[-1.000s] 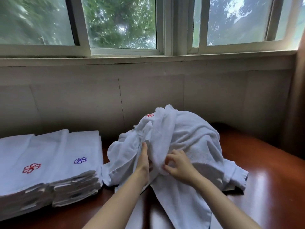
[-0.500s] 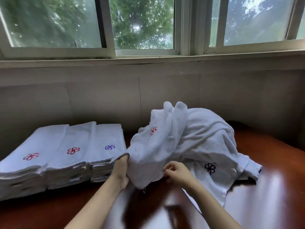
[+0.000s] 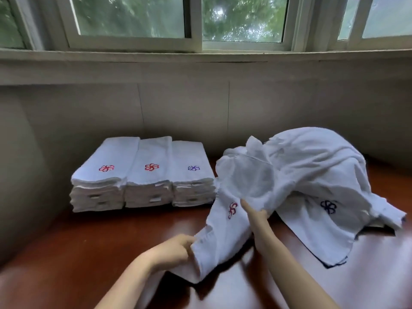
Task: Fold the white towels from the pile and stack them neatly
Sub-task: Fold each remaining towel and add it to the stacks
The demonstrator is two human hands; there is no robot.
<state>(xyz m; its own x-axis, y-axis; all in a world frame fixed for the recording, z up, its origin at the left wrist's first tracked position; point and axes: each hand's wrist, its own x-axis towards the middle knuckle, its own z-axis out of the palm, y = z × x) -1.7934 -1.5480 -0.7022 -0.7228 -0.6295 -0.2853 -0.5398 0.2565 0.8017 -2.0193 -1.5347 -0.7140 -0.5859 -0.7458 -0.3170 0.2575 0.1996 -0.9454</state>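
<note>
One white towel [image 3: 225,228] with a red flower mark runs slanting from the loose pile [image 3: 312,175] down toward the near edge of the worktop [image 3: 78,253], its lower end bunched and its upper end still caught under the heap. At that lower end the left hand [image 3: 174,247] has its fingers [image 3: 186,238] curled onto the towel's edge, pinching the cloth. Higher up, the right hand [image 3: 256,214] reaches into the folds just beside the red mark, thumb pointing up; the rest of its fingers are buried in fabric, so I cannot tell whether they grip or lie loose. The pile sits right of centre on the dark red-brown worktop, humped and crumpled, and a second towel with a dark blue flower mark [image 3: 328,206] spreads out from under it toward the right. Left of the pile, nearly touching it, three stacks of folded towels [image 3: 147,175] stand side by side against the grey wall [image 3: 178,108], two topped with red marks and one with blue. Above the wall runs a window [image 3: 223,18] with green trees beyond
</note>
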